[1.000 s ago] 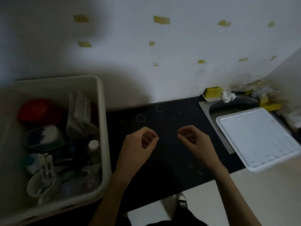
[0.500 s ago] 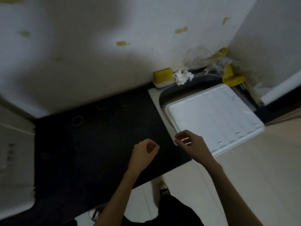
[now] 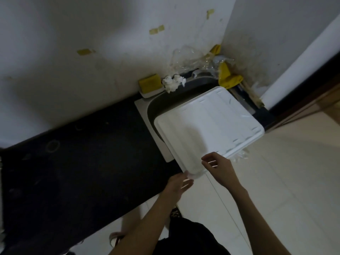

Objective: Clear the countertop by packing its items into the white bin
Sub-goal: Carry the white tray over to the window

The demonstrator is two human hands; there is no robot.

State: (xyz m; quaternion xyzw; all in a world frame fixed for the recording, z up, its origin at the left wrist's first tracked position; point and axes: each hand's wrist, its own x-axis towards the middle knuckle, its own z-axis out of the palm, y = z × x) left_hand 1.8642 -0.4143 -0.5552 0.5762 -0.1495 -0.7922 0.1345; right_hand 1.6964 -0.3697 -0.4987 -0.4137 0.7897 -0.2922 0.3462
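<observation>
At centre right of the frame, a ribbed white plastic tray (image 3: 211, 122) lies over the sink (image 3: 160, 105) beside the black tabletop (image 3: 73, 162). The left hand (image 3: 179, 184), fingers straight, touches its near corner; the right hand (image 3: 219, 172) hovers loosely curled, holding nothing.

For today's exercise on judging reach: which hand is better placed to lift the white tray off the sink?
Probably the right hand: its curled fingers are at the white tray's near edge. The left hand is open by the near corner, suited to supporting.

Both hands — left hand (image 3: 179, 184), right hand (image 3: 219, 171) — reach the white tray (image 3: 207, 122).
</observation>
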